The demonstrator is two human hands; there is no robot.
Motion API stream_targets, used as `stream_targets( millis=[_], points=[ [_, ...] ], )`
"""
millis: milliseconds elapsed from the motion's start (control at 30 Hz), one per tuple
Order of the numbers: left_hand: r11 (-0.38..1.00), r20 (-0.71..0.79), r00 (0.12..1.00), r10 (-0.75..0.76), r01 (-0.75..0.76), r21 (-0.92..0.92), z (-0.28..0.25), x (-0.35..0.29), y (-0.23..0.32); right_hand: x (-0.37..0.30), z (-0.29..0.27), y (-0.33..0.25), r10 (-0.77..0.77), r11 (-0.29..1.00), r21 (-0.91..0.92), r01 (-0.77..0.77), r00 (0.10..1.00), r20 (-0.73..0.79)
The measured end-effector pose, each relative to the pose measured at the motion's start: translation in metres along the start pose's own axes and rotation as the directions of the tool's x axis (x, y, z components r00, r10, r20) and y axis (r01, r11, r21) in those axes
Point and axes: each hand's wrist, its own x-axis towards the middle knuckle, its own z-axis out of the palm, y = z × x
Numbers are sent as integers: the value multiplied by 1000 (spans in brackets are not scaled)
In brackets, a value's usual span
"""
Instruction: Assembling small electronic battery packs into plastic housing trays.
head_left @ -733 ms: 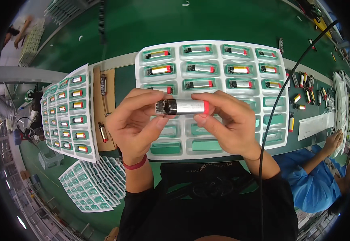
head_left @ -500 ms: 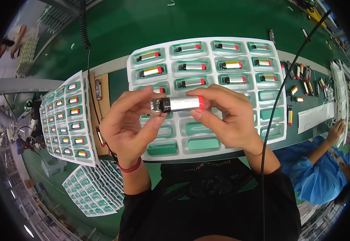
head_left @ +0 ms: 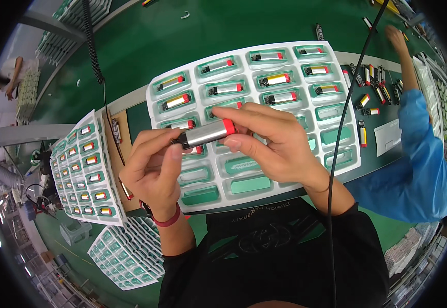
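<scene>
Between my two hands is a silver cylindrical battery [head_left: 206,132] with a red cap on its right end and a black part on its left end. My left hand [head_left: 154,169] pinches the black end with thumb and fingertips. On the red end, the thumb and forefinger of my right hand [head_left: 274,146] are closed. The battery is tilted, red end higher, above a white tray [head_left: 246,66] with green-looking pockets. Similar silver or yellow batteries lie in the tray's far pockets, while several near pockets hold none. My hands cover part of the middle pockets.
Filled trays [head_left: 111,169] stand on the left, with a stack of unfilled trays [head_left: 126,256] below. Loose batteries [head_left: 375,82] lie at right beside a white sheet [head_left: 386,138]. A black cable [head_left: 354,82] crosses the view. A co-worker's blue sleeve [head_left: 413,149] reaches in at right.
The battery has turned from nearly level to tilted, its red end now higher, and both hands still hold it. The co-worker's arm has swung out toward the far right. The whole view has shifted.
</scene>
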Motion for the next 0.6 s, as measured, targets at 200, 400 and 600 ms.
stream_targets(
  millis=[200, 400, 600],
  points=[
    [986, 130, 992, -5, 27, -165, 5, 13, -18, -2, -26, 0, 269, 831, 442, -338, 940, 212],
    [987, 263, 964, -26, 67, -145, 48, 50, -8, -10, -57, 7, 171, 844, 516, -143, 985, -6],
    [956, 371, 919, -135, 219, -196, 105, 63, -5, -33, -80, -3, 217, 910, 414, -26, 881, -420]
  ],
)
